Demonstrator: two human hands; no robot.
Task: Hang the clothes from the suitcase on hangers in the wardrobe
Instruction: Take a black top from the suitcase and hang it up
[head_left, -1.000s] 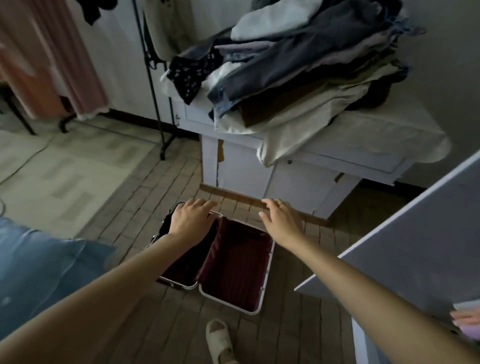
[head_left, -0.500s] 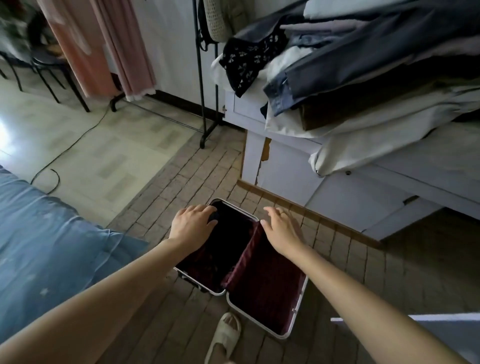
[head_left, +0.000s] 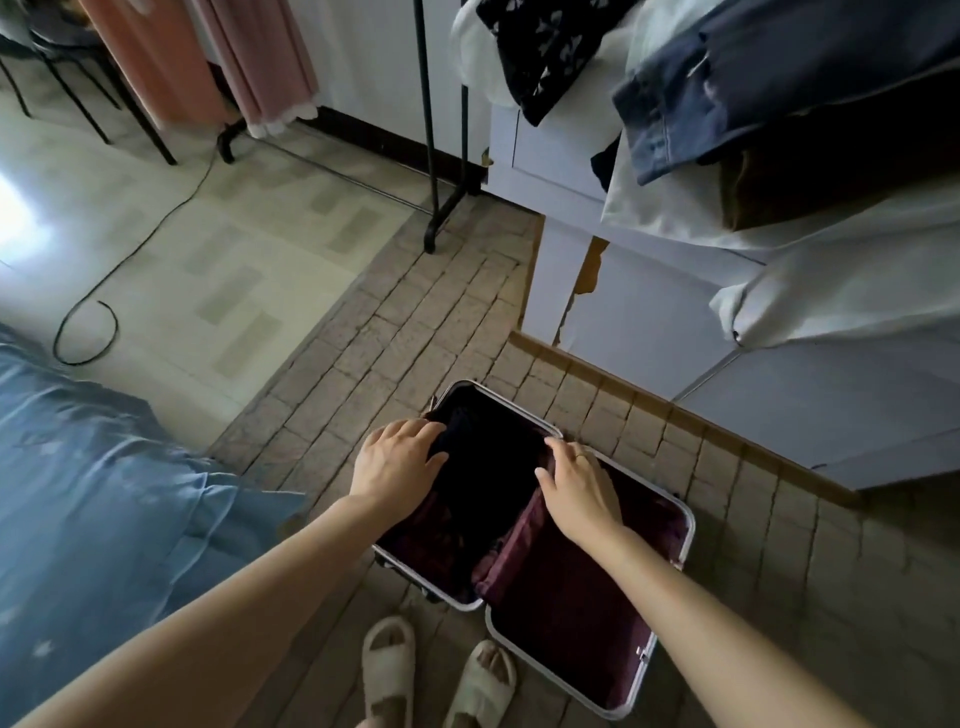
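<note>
Both hands reach into the suitcase (head_left: 535, 525): left hand (head_left: 397, 462) with fingers curling onto the dark garment (head_left: 478, 462), right hand (head_left: 579, 491) flat and grasping nothing at the centre divider. Gripped on one side only, the garment may drag or snag on the rim. Compared with a second ago, the hands are deeper inside the suitcase.

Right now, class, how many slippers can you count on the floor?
2. The left slipper lies just below the open suitcase; the right slipper sits beside it, toward the suitcase's nearer half. Both are cut off by the frame's bottom edge.
</note>
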